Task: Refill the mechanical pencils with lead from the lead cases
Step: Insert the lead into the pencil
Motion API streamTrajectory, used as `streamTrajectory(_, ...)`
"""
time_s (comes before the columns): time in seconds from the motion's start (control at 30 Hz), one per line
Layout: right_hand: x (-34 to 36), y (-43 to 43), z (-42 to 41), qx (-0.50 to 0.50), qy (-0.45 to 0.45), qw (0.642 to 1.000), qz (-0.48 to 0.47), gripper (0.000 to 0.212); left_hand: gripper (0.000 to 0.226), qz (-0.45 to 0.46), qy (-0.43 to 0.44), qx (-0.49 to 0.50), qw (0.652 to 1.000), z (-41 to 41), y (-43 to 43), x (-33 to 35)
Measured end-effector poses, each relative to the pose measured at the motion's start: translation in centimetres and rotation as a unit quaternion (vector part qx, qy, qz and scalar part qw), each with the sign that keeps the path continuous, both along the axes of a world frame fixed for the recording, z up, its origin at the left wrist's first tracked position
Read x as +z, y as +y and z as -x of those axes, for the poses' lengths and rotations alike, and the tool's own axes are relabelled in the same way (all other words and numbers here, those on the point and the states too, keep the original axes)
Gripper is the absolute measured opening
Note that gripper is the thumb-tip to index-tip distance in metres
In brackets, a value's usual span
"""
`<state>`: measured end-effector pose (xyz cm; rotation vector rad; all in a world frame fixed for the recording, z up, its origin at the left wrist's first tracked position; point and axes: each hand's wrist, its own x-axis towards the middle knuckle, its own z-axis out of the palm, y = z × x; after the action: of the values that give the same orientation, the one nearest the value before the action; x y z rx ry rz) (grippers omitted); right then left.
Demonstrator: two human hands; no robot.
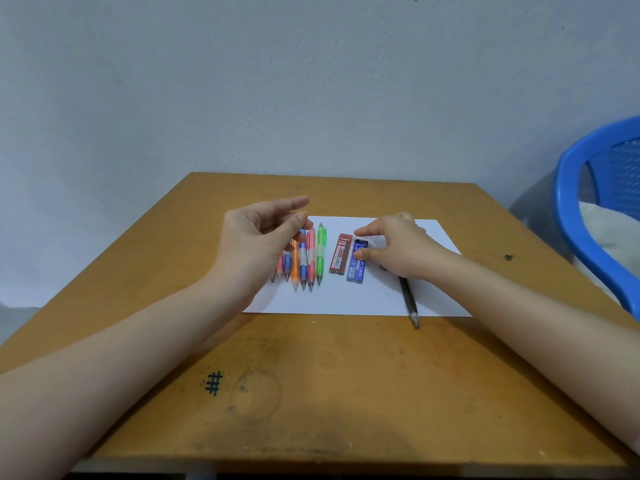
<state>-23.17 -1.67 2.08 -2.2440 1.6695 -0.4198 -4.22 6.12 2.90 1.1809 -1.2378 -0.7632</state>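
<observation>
My left hand point(256, 244) hangs above the left part of a white sheet of paper point(346, 301), which lies in the far half of the surface point(311, 375), nearer its right edge than its left. The fingers are loosely curled with the thumb close to the forefinger, and I see nothing held between them. Beneath and just right of this hand the mechanical pencils point(299, 268) lie side by side on the sheet, tips toward the near edge. Those on the left are partly hidden by my palm. The green pencil point(320, 251) ends the row on the right.

Next to it, a little apart, lies the red lead case point(341, 254), and right against that the blue lead case point(356, 270), both flat on the paper and lengthwise like the pencils.

My right hand point(398, 247) is spread open over the sheet, its thumb tip touching the right side of the blue lead case and its forefinger reaching out above the far end of the red one. A dark pencil point(409, 301) runs from under this hand, its tip past the paper's near edge.

Beyond the right edge stands a blue plastic chair point(575, 216).
</observation>
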Motion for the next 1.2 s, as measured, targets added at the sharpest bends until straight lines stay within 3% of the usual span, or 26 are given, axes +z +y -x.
streamTrajectory(0.13,0.1,-0.3,0.6,0.021,-0.005,1.000,0.012,0.052,0.023,0.001,-0.003,0.001,1.000,-0.1,0.0,0.0)
streamTrajectory(0.33,0.1,0.8,0.9,0.071,0.102,0.991,0.043,0.048,0.023,0.007,0.001,-0.006,1.000,-0.1,0.1,0.1)
streamTrajectory(0.5,-0.5,0.6,0.4,0.080,0.125,0.987,0.061,0.045,0.023,0.008,0.003,-0.008,1.000,-0.2,0.2,0.1)
streamTrajectory(0.73,0.5,0.8,1.1,0.121,0.061,0.988,0.070,0.042,0.023,0.012,-0.002,-0.006,1.000,-0.2,0.1,0.1)
streamTrajectory(0.83,2.3,1.5,1.9,0.087,0.013,0.993,0.073,0.040,0.022,0.015,-0.003,-0.004,1.000,-0.3,0.1,0.1)
streamTrajectory(1.0,3.8,1.8,2.9,0.024,0.064,0.997,0.023,0.057,0.022,0.012,0.002,-0.010,1.000,-0.3,0.1,0.0)
streamTrajectory(1.2,3.2,2.0,2.8,-0.034,0.042,0.997,-0.064,0.067,0.020,0.005,0.015,-0.011,1.000,-0.3,0.0,0.0)
